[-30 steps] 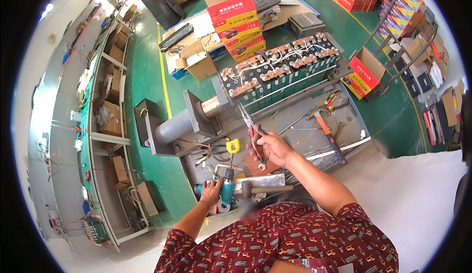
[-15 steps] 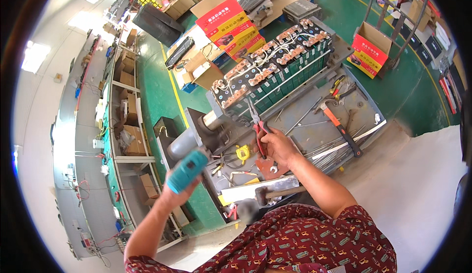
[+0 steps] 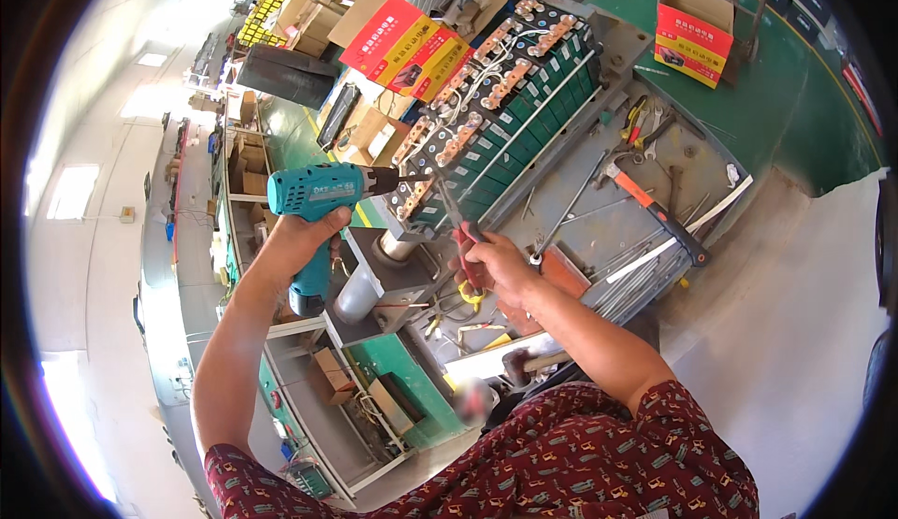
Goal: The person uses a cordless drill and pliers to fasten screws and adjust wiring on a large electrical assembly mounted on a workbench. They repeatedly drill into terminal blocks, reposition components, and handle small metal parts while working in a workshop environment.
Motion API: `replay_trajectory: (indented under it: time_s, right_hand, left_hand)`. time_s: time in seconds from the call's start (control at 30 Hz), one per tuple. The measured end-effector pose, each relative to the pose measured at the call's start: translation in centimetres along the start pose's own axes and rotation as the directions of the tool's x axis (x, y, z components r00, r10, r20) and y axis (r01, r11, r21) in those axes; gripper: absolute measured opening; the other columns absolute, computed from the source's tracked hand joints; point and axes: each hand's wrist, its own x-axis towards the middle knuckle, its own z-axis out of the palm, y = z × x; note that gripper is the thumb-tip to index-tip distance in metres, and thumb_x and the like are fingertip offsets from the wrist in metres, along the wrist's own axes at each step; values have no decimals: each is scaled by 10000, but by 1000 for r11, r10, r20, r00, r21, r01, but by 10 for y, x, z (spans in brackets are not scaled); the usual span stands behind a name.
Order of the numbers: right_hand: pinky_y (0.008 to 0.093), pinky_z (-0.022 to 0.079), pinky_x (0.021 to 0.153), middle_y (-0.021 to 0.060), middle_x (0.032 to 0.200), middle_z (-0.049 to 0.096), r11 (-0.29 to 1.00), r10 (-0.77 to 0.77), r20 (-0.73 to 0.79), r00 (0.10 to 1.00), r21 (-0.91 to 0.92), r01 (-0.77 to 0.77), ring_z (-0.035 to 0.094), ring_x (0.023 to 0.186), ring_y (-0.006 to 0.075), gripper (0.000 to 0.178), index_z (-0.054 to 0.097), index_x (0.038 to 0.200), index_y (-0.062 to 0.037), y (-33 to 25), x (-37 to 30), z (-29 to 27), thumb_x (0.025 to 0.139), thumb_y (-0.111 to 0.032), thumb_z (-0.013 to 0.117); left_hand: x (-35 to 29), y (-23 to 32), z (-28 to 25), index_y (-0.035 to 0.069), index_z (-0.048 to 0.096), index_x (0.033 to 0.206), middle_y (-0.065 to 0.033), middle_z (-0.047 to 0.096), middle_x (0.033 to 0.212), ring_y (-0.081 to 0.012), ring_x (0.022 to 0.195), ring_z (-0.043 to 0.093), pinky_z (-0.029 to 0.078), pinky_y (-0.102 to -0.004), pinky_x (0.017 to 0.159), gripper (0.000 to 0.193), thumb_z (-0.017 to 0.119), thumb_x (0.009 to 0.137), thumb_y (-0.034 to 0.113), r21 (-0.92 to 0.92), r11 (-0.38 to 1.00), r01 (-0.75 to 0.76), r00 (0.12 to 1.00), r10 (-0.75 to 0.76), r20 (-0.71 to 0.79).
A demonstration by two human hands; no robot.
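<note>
My left hand (image 3: 297,246) is wrapped round the grip of a teal cordless drill (image 3: 316,190). The drill lies level, its black chuck pointing right, with the bit over the near left corner of a battery pack (image 3: 528,140). Green cells make up that pack, topped by copper connecting strips (image 3: 458,139) and white wires. In my right hand (image 3: 502,266) is a pair of long-nosed pliers (image 3: 450,205) with red handles. Their jaws point up at the same corner, close to the drill bit; whether they grip anything there is too small to tell.
A grey metal bench (image 3: 599,210) carries the pack, an orange-and-black hammer (image 3: 655,210), rods and small tools. A yellow tape measure (image 3: 471,295) lies by my right hand. Red-and-yellow cartons (image 3: 402,51) stand behind the pack; another carton (image 3: 694,35) sits on the floor at right.
My left hand has raised the drill up and to the right, turning its chuck toward the pack's corner. The pliers have shifted slightly left, up to that corner. The view has swung somewhat.
</note>
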Motion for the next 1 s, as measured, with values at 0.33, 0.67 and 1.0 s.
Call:
replay_trajectory:
  time_s: [0.33,0.67,1.0]
  right_hand:
    - [399,552,638,110,977,686,995,5,-6,1000,96,-4,682,781,219,202,594,1165,-132,4,5,14,965,-142,568]
    - [381,547,581,72,919,645,991,19,-65,998,134,-10,661,735,191,148,582,1094,-112,2,8,29,952,-146,562]
    - [383,554,577,71,909,652,995,17,-134,991,97,-4,663,725,182,175,603,1100,-67,2,8,45,956,-162,576]
  left_hand:
    - [11,33,-2,58,673,1134,-21,674,920,-125,685,620,551,-310,604,389,824,919,345,107,990,95,995,-93,-22]
    - [36,45,-18,8,695,1080,-54,665,819,-144,699,634,561,-312,623,442,815,913,399,203,967,153,986,-164,35]
    - [33,58,-12,33,655,1141,-45,667,922,-134,733,626,571,-322,627,437,819,912,367,201,962,185,981,-192,18]
